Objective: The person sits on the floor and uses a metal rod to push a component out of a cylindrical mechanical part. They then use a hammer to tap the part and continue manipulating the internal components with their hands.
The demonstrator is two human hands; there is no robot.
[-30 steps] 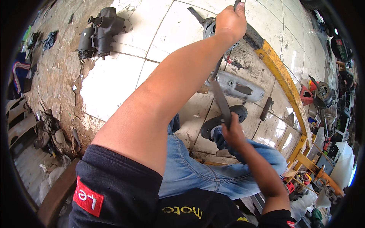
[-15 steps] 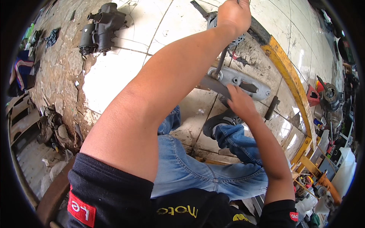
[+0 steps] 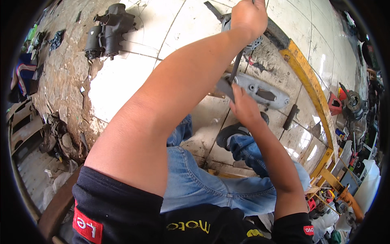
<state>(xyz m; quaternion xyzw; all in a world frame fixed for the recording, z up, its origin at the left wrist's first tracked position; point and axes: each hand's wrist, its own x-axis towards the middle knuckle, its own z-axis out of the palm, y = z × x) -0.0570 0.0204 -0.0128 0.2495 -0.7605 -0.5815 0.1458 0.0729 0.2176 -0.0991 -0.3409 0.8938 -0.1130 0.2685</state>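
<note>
- While the left hand (image 3: 248, 18) is up at the top edge, its fingers are closed round a long, slim, dark metal rod (image 3: 237, 65); fingertips mostly hidden.
- Right hand (image 3: 247, 107) is lower, nearer the body; fingers clamped on a flat, dark grey metal bar (image 3: 226, 89).
- Bar runs up-left from right fingers to the left forearm's edge, beside the rod's lower part; can't tell if they touch.
- Rod slants down from left fingers to the left end of an elongated silver-grey metal casting with openings (image 3: 246, 83), lying just beyond right fingers. Can't tell whether rod tip sits in a hole.
- Just below left fingers: round, slotted silver metal part (image 3: 256, 43), partly covered by the hand.
- Below right fingers: dark shoe (image 3: 232, 131).
- Right of right fingers: dark cylindrical metal piece (image 3: 290, 117) on white floor tiles (image 3: 191, 24).
- Farther right of both hands' fingers: curved yellow-painted metal beam (image 3: 309, 79).
- Well left of left fingers: bulky black metal housing (image 3: 114, 28).
</note>
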